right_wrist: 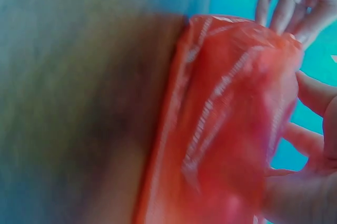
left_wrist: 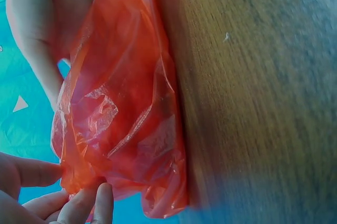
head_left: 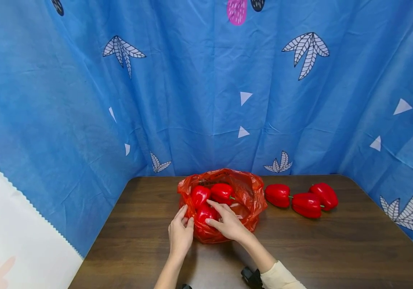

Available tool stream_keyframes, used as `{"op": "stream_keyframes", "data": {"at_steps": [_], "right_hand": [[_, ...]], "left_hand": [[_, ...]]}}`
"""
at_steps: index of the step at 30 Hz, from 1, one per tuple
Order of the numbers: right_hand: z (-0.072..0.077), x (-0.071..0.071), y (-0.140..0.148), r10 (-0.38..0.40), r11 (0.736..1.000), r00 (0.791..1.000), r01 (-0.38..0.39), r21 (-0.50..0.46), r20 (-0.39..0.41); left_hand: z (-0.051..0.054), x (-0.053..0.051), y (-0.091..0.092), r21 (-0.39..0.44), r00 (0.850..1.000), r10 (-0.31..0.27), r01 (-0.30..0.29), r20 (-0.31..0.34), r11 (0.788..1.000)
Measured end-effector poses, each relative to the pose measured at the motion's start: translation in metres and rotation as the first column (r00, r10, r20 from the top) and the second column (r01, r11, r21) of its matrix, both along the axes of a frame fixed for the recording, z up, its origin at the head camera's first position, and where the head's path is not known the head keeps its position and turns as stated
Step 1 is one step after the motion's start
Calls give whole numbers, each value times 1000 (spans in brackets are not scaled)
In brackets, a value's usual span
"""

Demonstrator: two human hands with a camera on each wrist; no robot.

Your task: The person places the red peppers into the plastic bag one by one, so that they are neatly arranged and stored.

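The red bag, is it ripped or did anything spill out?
Nothing really stands out. The red bag is crumpled, but thin plastic does that, and no rip shows. Three peppers lie beside it on the table, looking whole; the pictures can't tell if they spilled.

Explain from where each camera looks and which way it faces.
Head: worn on the head, facing forward and down at the table, bag, peppers and curtain; left hand, right hand and both forearms show.
Left wrist: worn there, looking toward the bag's side, table at image right; left hand lower left, right hand upper left.
Right wrist: worn there, looking toward the bag's side, table at image left; right hand at right edge, left hand upper right.
Shared: both wrist views show the bag and both hands.
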State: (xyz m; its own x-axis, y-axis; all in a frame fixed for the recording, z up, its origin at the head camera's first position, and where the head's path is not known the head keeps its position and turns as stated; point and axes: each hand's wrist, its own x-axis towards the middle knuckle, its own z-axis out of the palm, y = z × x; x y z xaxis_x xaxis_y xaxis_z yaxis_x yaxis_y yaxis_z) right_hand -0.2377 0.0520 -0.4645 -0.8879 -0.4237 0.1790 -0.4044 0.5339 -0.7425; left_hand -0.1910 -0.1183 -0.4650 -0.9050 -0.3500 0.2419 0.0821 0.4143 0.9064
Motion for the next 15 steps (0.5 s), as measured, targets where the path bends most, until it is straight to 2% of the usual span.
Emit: {"op": "stream_keyframes", "data": {"at_steps": [5, 9, 15], "right_hand": [[13, 2, 16, -21, 995, 1000, 19, -95, -16], [23, 3, 35, -49, 982, 998, 41, -184, -38], [33, -1, 79, -168, 947, 984, 143, -286, -65]], "left_hand": [[0, -1, -1, -1, 1000, 8, -8, -5, 1000], [0, -2, -1, 1, 1000, 12, -12, -10, 1000], [-3, -2, -3, 9, 1000, 8, -8, -18, 1000]]}}
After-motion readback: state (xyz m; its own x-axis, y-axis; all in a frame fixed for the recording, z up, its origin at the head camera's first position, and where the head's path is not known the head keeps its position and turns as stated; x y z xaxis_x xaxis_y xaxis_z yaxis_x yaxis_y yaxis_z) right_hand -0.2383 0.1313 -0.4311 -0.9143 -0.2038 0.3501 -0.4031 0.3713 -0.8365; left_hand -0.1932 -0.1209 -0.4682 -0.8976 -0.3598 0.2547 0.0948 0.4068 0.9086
